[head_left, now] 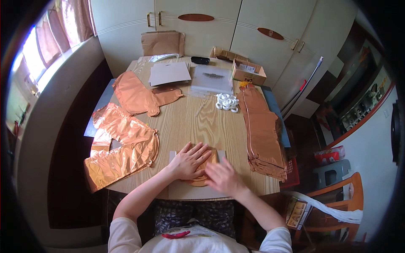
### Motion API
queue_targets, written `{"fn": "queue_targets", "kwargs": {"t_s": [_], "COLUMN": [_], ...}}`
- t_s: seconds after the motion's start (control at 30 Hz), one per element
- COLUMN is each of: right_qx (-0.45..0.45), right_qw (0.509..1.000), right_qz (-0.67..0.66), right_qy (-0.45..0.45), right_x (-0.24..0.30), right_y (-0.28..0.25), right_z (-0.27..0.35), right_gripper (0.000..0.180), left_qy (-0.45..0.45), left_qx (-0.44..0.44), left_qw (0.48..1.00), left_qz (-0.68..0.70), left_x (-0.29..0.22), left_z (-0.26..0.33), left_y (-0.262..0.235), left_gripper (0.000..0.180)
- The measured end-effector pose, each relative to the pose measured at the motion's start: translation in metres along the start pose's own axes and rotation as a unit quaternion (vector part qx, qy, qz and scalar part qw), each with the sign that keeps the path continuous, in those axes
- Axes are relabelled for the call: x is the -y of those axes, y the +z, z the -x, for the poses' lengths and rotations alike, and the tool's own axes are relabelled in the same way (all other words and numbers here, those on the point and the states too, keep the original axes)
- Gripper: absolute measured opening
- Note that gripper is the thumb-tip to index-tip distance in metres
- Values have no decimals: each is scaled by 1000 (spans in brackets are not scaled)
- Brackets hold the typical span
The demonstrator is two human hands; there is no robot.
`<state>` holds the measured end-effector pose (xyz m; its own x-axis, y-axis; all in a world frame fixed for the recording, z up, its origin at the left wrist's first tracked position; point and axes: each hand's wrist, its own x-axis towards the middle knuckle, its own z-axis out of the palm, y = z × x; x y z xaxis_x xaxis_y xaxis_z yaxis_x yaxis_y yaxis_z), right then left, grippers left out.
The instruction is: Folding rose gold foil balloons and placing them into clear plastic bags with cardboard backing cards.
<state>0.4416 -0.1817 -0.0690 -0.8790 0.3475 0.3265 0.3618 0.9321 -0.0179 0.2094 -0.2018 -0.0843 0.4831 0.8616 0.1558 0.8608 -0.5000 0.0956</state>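
Note:
My left hand [189, 162] lies flat, fingers out, on a folded copper-coloured foil balloon [214, 157]. Beneath the balloon is a grey cardboard sheet [181, 191] at the near edge of the table. My right hand [225, 178], slightly blurred, is at the balloon's right side with its fingers apart; whether it touches the foil is hard to tell. To the left lie flat copper foil balloons, a shiny crinkled one [126, 145] and a smoother stack [135, 95]. Along the right edge runs a thick stack of long copper foil balloons [263, 126].
Farther back on the wooden table [190, 122] are grey cards [169, 73], clear plastic bags [213, 82], white rings [227, 102], a black object [200, 60] and an open cardboard box [249, 72]. A wooden chair [356, 194] stands at the right.

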Motion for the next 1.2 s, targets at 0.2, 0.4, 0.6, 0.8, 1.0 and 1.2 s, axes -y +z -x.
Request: {"fn": "queue_targets", "kwargs": {"t_s": [0.2,0.4,0.6,0.8,1.0,1.2], "right_qx": [-26,-107,-142,-182,-301,-380], "right_qw": [999,994,990,983,945,887], "right_qz": [-11,20,2,13,24,34], "right_qy": [-36,-12,-22,-14,127,261], "right_x": [69,82,98,96,68,46], "right_y": [-16,1,-32,-107,-136,-123], "right_z": [28,42,65,115,148,156], "right_gripper": [35,23,18,14,18,9], "left_qy": [5,7,1,2,26,28], "left_qx": [7,9,30,45,28,27], "left_qw": [1000,1000,999,999,999,998], "left_qz": [7,13,18,13,4,41], "left_x": [-1,-1,-3,-7,-14,-40], "left_z": [-2,-2,-2,0,8,32], "left_y": [0,-2,-7,-8,-17,-21], "left_gripper": [68,69,69,68,61,66]}}
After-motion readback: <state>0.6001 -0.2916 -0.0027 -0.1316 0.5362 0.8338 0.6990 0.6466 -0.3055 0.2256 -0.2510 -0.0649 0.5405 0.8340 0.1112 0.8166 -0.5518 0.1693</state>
